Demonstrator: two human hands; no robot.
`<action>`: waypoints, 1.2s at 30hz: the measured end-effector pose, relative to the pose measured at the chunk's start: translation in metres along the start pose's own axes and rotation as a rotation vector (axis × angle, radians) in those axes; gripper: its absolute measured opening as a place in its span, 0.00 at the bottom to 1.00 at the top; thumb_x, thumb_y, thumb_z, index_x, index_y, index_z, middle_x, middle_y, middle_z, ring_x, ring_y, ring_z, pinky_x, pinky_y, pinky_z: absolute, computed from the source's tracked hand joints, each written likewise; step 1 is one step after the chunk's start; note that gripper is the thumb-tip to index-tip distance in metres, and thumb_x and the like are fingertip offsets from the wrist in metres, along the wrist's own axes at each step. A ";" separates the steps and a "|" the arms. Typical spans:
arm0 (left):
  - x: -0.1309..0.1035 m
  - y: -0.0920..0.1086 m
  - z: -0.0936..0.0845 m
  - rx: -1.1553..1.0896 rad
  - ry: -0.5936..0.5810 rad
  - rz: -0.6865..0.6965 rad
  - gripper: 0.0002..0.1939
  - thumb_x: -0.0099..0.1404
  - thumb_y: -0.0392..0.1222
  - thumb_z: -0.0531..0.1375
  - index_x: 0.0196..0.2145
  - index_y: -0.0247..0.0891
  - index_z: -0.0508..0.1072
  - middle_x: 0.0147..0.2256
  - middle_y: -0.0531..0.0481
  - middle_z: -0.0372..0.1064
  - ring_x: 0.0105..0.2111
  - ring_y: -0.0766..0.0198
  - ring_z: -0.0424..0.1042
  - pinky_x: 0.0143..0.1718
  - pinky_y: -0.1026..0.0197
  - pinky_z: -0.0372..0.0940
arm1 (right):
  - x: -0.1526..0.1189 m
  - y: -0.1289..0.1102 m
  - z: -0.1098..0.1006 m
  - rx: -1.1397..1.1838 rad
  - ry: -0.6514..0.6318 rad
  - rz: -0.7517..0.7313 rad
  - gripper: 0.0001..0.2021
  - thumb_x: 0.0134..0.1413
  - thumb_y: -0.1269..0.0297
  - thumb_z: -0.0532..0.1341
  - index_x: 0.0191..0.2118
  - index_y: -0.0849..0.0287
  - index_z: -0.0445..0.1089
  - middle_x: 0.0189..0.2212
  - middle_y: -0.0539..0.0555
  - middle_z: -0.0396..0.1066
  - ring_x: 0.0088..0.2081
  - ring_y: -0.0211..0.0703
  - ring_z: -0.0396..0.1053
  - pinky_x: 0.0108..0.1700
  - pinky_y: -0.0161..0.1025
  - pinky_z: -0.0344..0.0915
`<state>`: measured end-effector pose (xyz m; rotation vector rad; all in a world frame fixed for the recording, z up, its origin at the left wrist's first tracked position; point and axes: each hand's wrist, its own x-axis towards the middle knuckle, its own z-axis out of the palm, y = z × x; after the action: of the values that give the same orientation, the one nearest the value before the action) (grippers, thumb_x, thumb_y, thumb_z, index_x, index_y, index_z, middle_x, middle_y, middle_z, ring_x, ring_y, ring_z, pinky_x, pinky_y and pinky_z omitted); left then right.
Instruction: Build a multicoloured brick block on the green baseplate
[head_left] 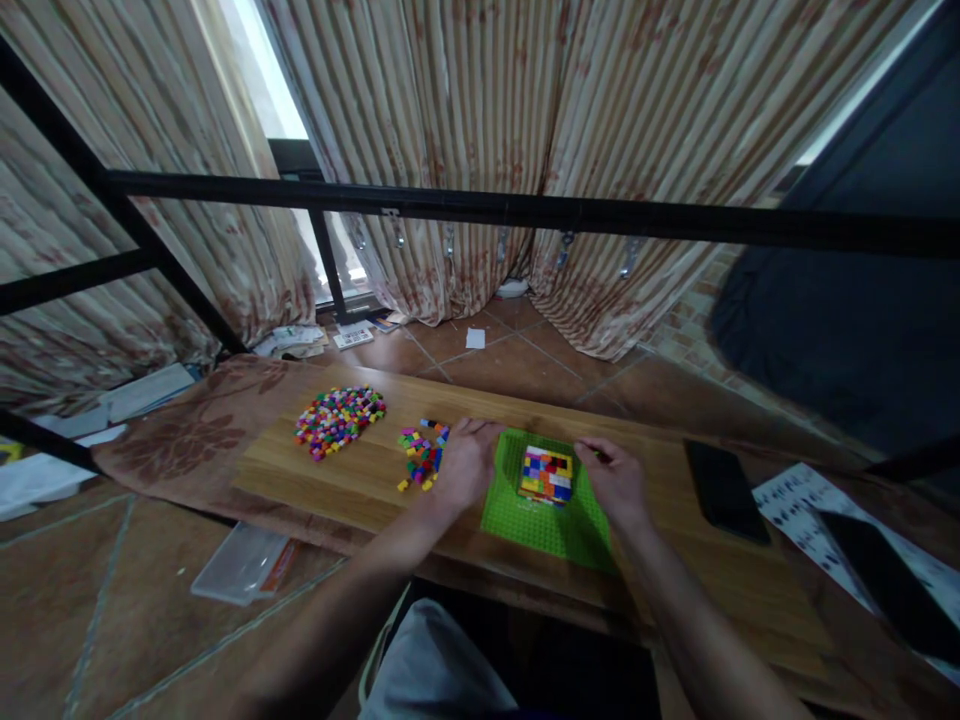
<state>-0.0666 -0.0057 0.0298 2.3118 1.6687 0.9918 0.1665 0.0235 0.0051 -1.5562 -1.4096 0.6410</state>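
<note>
A bright green studded baseplate (551,540) lies on the wooden table. On it sits a layered block of multicoloured toy bricks (546,475), with a dark gap in its upper right part. My left hand (466,465) is at the plate's upper left corner, fingers curled against the edge. Over the plate's right side, my right hand (616,480) is closed in a pinch on what looks like a small dark brick (602,456), apart from the block. Just left of my left hand is a small scatter of loose bricks (422,452), partly hidden by it.
A larger pile of bricks (341,420) lies at the table's left. On the right are a black phone (724,490), a printed sheet (802,515) and another dark flat device (892,580). A black metal rail (480,205) crosses beyond the table. A clear plastic tray (241,562) lies on the floor.
</note>
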 end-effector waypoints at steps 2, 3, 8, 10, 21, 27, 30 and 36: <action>-0.014 -0.020 -0.008 -0.013 0.067 -0.100 0.21 0.60 0.25 0.51 0.46 0.38 0.75 0.43 0.46 0.74 0.44 0.59 0.69 0.51 0.55 0.64 | -0.008 0.010 -0.018 -0.026 0.019 0.023 0.20 0.47 0.48 0.59 0.35 0.60 0.76 0.33 0.60 0.78 0.31 0.49 0.72 0.35 0.44 0.65; -0.022 -0.030 -0.011 -0.012 0.088 -0.150 0.20 0.60 0.26 0.52 0.45 0.38 0.75 0.43 0.46 0.74 0.45 0.59 0.69 0.51 0.55 0.64 | -0.014 0.018 -0.027 -0.079 0.026 0.049 0.20 0.46 0.47 0.59 0.35 0.60 0.76 0.34 0.60 0.78 0.32 0.50 0.72 0.36 0.45 0.66; -0.044 -0.069 -0.020 0.033 0.075 -0.275 0.17 0.61 0.28 0.52 0.44 0.39 0.75 0.45 0.47 0.74 0.47 0.60 0.70 0.55 0.55 0.62 | -0.042 0.070 -0.053 -0.309 0.059 0.105 0.23 0.49 0.46 0.57 0.38 0.61 0.76 0.38 0.63 0.77 0.38 0.57 0.73 0.40 0.50 0.66; -0.040 -0.077 -0.020 0.089 0.049 -0.298 0.17 0.61 0.29 0.53 0.43 0.39 0.76 0.44 0.47 0.74 0.46 0.59 0.70 0.54 0.56 0.62 | -0.050 0.084 -0.052 -0.365 0.039 0.036 0.24 0.51 0.45 0.55 0.39 0.61 0.75 0.39 0.63 0.76 0.38 0.57 0.73 0.40 0.49 0.66; -0.003 -0.102 -0.017 0.294 -0.144 -0.304 0.17 0.59 0.30 0.53 0.42 0.40 0.77 0.44 0.46 0.73 0.46 0.58 0.68 0.51 0.56 0.59 | -0.059 0.090 -0.042 -0.484 0.124 -0.166 0.25 0.56 0.45 0.50 0.37 0.62 0.74 0.36 0.62 0.74 0.35 0.52 0.71 0.39 0.45 0.65; 0.008 -0.107 -0.012 0.310 -0.212 -0.221 0.10 0.59 0.33 0.56 0.33 0.39 0.77 0.41 0.44 0.73 0.45 0.54 0.66 0.50 0.53 0.58 | -0.060 0.087 -0.038 -0.466 0.148 -0.191 0.25 0.57 0.45 0.50 0.36 0.61 0.74 0.36 0.62 0.73 0.36 0.50 0.70 0.40 0.44 0.65; 0.010 -0.104 -0.012 0.318 -0.210 -0.188 0.08 0.60 0.33 0.56 0.33 0.38 0.75 0.40 0.43 0.72 0.45 0.54 0.66 0.50 0.52 0.58 | -0.060 0.085 -0.037 -0.457 0.145 -0.199 0.24 0.58 0.46 0.50 0.35 0.61 0.73 0.36 0.62 0.72 0.36 0.50 0.70 0.41 0.45 0.65; 0.010 -0.080 -0.022 0.254 -0.158 -0.198 0.09 0.65 0.35 0.53 0.40 0.35 0.72 0.38 0.43 0.72 0.41 0.56 0.70 0.47 0.56 0.62 | -0.060 0.082 -0.036 -0.439 0.139 -0.201 0.21 0.59 0.48 0.51 0.35 0.59 0.73 0.37 0.60 0.72 0.37 0.49 0.70 0.41 0.45 0.65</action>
<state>-0.1417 0.0281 0.0146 2.2418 2.0065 0.5722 0.2238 -0.0386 -0.0618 -1.7226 -1.6454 0.1000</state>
